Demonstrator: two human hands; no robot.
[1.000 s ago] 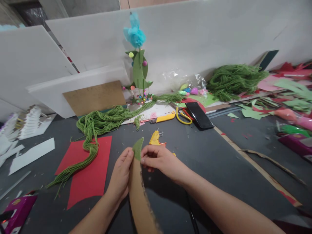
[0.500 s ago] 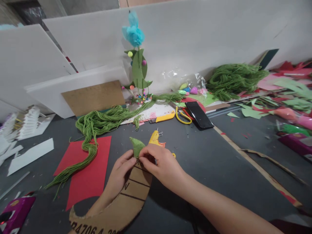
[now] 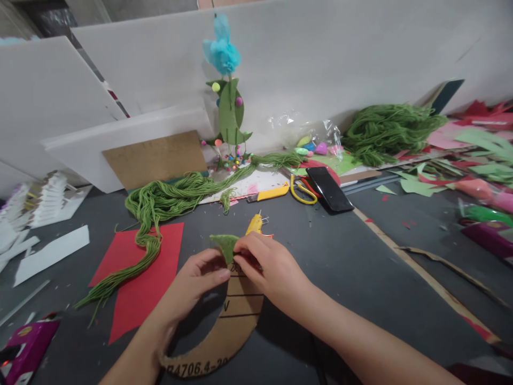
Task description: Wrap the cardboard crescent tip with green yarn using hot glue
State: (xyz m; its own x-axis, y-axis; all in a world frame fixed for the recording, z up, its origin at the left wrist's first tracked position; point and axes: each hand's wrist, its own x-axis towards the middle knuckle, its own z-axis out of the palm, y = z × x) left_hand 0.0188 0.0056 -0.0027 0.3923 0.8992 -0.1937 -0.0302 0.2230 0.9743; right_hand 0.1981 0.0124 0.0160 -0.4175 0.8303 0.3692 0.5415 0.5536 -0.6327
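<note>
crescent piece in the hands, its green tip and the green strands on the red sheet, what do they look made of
The crescent piece looks like matte brown cardboard: printed black lines and characters, rough cut edge. The green tip is probably felt, fuzzy and dull, though another soft fabric is possible. The green strands look like yarn, wool or acrylic: soft, loose, no shine.

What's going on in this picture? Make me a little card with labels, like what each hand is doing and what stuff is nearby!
Left hand: holds the cardboard crescent near its top
Right hand: pinches the green felt on the crescent's tip
Crescent: brown printed side faces up
Just behind the hands: yellow glue gun
Left of the hands: red paper with green yarn trailing across it
Farther back: cutter, scissors, phone
</note>
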